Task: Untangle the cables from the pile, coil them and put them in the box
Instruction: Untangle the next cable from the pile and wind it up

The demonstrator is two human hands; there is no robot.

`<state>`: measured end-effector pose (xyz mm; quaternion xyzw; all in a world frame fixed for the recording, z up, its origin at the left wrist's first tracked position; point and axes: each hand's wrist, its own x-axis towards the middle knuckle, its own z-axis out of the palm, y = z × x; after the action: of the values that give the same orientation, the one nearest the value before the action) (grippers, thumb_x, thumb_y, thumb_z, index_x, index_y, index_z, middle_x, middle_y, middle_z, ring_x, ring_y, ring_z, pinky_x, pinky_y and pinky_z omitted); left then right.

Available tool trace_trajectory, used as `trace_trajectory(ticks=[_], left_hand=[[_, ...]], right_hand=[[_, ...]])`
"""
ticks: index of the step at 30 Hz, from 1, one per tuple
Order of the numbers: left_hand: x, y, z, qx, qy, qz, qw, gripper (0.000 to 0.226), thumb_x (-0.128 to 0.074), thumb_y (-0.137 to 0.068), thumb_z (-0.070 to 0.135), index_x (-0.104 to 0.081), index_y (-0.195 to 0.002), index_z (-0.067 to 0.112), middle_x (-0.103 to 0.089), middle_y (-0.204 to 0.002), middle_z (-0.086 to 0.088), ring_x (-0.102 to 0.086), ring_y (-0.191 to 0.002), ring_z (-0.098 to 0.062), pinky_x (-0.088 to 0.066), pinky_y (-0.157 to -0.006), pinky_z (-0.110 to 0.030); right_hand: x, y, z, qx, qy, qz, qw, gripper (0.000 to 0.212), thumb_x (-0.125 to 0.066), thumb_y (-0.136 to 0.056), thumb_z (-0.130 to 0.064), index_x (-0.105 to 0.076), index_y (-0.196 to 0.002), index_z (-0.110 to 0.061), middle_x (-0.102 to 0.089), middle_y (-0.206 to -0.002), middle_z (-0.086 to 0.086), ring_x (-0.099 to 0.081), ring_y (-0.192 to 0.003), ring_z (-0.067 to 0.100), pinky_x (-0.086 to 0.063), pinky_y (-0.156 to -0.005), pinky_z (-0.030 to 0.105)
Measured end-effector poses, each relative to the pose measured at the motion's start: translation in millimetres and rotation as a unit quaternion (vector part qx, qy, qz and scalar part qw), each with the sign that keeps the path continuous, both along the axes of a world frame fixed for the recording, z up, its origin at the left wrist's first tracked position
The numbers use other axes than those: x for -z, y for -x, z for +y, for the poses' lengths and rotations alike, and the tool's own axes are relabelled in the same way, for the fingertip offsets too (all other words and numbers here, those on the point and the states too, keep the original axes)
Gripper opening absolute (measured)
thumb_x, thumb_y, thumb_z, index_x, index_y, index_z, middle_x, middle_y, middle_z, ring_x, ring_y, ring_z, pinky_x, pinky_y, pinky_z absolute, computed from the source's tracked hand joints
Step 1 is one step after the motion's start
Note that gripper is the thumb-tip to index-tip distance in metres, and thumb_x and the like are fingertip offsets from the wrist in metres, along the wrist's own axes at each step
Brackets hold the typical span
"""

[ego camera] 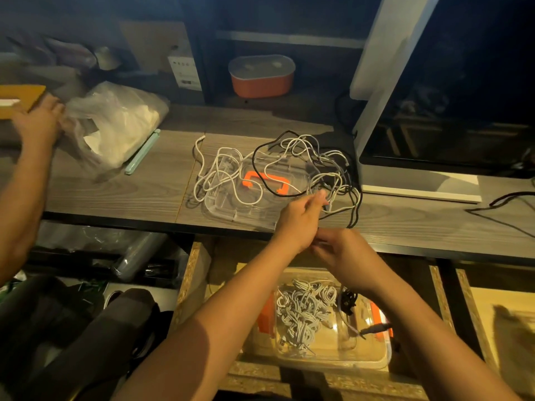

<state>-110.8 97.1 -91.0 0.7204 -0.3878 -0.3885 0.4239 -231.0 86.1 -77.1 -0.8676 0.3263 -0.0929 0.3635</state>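
The pile of cables is in the middle of the frame. It has white cables and black cables, all mixed up. It lies on top of a clear lid with an orange handle. The lid lies flat on the table.

My left hand is at the lower right side of the pile. Its thumb and fingers pinch a white cable that runs up into the pile. My right hand is just below it, almost touching it. Its fingers are curled around a thin cable. That cable hangs down, and its dark plug hangs over the box.

The box is at the bottom of the frame, under my hands. It is clear and sits in an open drawer. White coils lie inside it, with a small black coil beside them.

In the upper left there is a plastic bag on the table, with a green stick next to it. Another hand touches the bag there, next to a yellow box. I cannot tell if it grips anything.

A big screen stands on the right. An orange tub sits on a shelf at the top.
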Motion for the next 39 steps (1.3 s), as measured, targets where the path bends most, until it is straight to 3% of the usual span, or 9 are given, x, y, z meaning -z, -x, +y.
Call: trace_trajectory(ticks=[3,5,8,12,15,19,21,29,39], left_hand=[[-4.5,-1.9,8.1,0.101,-0.042,0.084,0.99,0.064,-0.024,-0.091,0.067,-0.062,-0.122,0.025,-0.065,-0.11,-0.011,-0.06,-0.104,-0.023,-0.044,-0.099,-0.044],[-6.8,-1.9,14.4,0.179,-0.069,0.096,0.977,0.068,-0.019,-0.089,0.07,-0.052,-0.131,0.027,-0.058,-0.125,-0.002,-0.058,-0.1,-0.017,-0.049,-0.09,-0.039],[-11.0,0.5,21.7,0.229,-0.105,0.242,0.937,0.072,-0.02,-0.082,0.072,-0.043,-0.132,0.027,-0.055,-0.078,0.003,-0.041,-0.056,-0.005,-0.034,-0.046,-0.015],[-11.7,-5.8,22.0,0.279,-0.137,0.4,0.862,0.071,-0.034,-0.072,0.077,-0.043,-0.11,0.018,-0.043,-0.053,0.004,-0.03,-0.042,-0.001,-0.02,-0.037,-0.008],[-16.5,-11.5,20.2,0.311,-0.164,0.417,0.838,0.068,-0.037,-0.072,0.076,-0.039,-0.114,0.022,-0.048,-0.055,0.0,-0.029,-0.038,0.0,-0.02,-0.034,-0.007],[-18.6,-16.5,20.2,0.298,-0.218,0.383,0.847,0.063,-0.036,-0.076,0.073,-0.052,-0.081,0.012,-0.049,-0.061,-0.005,-0.031,-0.038,-0.001,-0.022,-0.032,-0.007],[-17.4,-14.6,22.4,0.263,-0.214,0.349,0.874,0.057,-0.033,-0.086,0.068,-0.054,-0.092,0.015,-0.05,-0.064,-0.004,-0.038,-0.041,-0.004,-0.025,-0.032,-0.009],[1.2,16.1,32.0,-0.013,0.006,0.261,0.965,0.033,-0.04,-0.094,0.048,-0.056,-0.092,0.018,-0.06,-0.08,-0.003,-0.062,-0.055,-0.012,-0.05,-0.044,-0.022],[-2.6,10.8,27.1,0.064,0.092,-0.165,0.98,0.05,-0.026,-0.092,0.054,-0.055,-0.072,0.019,-0.059,-0.067,-0.001,-0.055,-0.063,-0.015,-0.037,-0.057,-0.028]], right_hand=[[-8.6,4.5,-5.9,0.057,-0.05,-0.052,0.996,0.013,-0.07,-0.082,-0.012,-0.064,-0.086,-0.022,-0.068,-0.085,-0.008,-0.063,-0.08,-0.003,-0.052,-0.076,0.018],[-12.3,9.8,-13.9,0.08,-0.083,-0.061,0.991,0.024,-0.078,-0.074,-0.016,-0.059,-0.089,-0.017,-0.066,-0.087,-0.005,-0.064,-0.082,0.003,-0.054,-0.076,0.022],[-19.6,15.1,-20.5,0.043,-0.131,-0.045,0.989,0.046,-0.08,-0.066,-0.033,-0.06,-0.102,-0.012,-0.069,-0.093,0.002,-0.067,-0.087,0.016,-0.056,-0.08,0.039],[-28.3,19.7,-22.8,0.021,-0.189,-0.092,0.977,0.053,-0.073,-0.058,-0.051,-0.067,-0.09,-0.008,-0.07,-0.082,0.014,-0.065,-0.077,0.041,-0.05,-0.069,0.064],[-27.4,18.1,-21.2,0.016,-0.229,-0.113,0.967,0.049,-0.072,-0.063,-0.045,-0.067,-0.089,-0.003,-0.068,-0.078,0.022,-0.059,-0.064,0.046,-0.048,-0.054,0.051],[-15.5,17.6,-11.2,0.035,-0.274,-0.119,0.954,0.026,-0.067,-0.075,-0.028,-0.067,-0.088,-0.005,-0.067,-0.072,0.014,-0.056,-0.056,0.025,-0.038,-0.04,0.026],[-9.8,18.7,-8.2,0.037,-0.281,-0.116,0.952,0.015,-0.066,-0.083,-0.017,-0.066,-0.088,-0.003,-0.066,-0.071,0.006,-0.057,-0.057,0.017,-0.039,-0.04,0.023],[-11.8,19.2,-17.2,0.165,-0.278,-0.162,0.932,0.008,-0.06,-0.087,-0.002,-0.067,-0.082,-0.005,-0.062,-0.054,-0.003,-0.05,-0.042,0.002,-0.035,-0.039,0.013],[-9.8,18.6,-15.0,0.145,-0.195,-0.14,0.96,0.011,-0.062,-0.087,-0.017,-0.069,-0.08,-0.012,-0.065,-0.069,0.003,-0.054,-0.056,0.004,-0.042,-0.051,0.014]])
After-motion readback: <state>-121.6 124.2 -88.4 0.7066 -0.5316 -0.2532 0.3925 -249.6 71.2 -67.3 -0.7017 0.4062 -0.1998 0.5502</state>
